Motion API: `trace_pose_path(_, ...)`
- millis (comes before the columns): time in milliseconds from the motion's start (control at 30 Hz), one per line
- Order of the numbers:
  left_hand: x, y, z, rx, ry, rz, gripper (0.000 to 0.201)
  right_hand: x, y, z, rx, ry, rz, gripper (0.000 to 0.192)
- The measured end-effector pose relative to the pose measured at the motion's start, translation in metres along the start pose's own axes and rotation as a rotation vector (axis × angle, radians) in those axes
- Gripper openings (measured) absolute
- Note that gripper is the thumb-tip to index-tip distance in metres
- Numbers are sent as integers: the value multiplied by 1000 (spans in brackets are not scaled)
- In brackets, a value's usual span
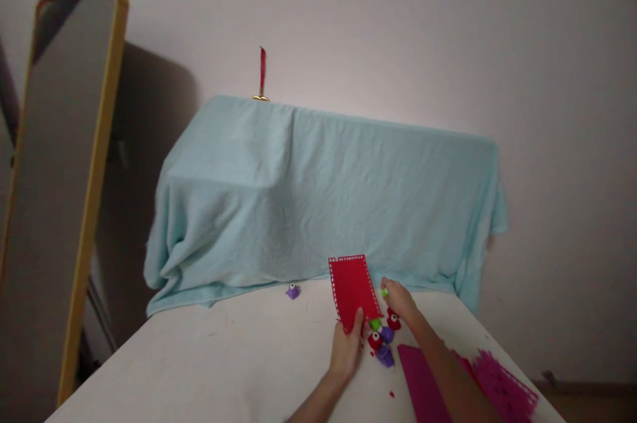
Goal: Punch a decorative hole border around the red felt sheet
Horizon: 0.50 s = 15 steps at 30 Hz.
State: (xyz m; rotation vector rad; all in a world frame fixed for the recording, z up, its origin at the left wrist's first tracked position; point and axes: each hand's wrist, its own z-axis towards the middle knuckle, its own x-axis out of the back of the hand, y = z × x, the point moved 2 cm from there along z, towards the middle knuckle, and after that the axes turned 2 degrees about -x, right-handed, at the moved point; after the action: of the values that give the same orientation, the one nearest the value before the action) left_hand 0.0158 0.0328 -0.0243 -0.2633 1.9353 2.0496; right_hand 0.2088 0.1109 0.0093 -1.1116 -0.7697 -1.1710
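My left hand grips the lower edge of a red sheet, thumb on its face, and holds it up. Small holes run along the sheet's top and side edges. To the right of the sheet, my right hand is closed on a small green object, mostly hidden by the fingers. Small eyed figures lie between the hands: a red one, another red one, a green one and purple ones.
A purple eyed figure sits alone at the white table's back edge. Magenta sheet and a cut, holed magenta piece lie at right. Light blue cloth hangs behind; a gold-framed mirror leans at left.
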Motion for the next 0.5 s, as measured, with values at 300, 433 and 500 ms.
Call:
trace_pose_path(300,2,-13,5,-68,2,78,53,1,12,-4,11,176,316,18)
trace_pose_path(433,3,-12,4,-71,-3,40,48,7,15,-1,-44,330,911,31)
trace_pose_path(500,3,-7,2,-83,10,39,47,8,12,-7,-129,317,1281,43)
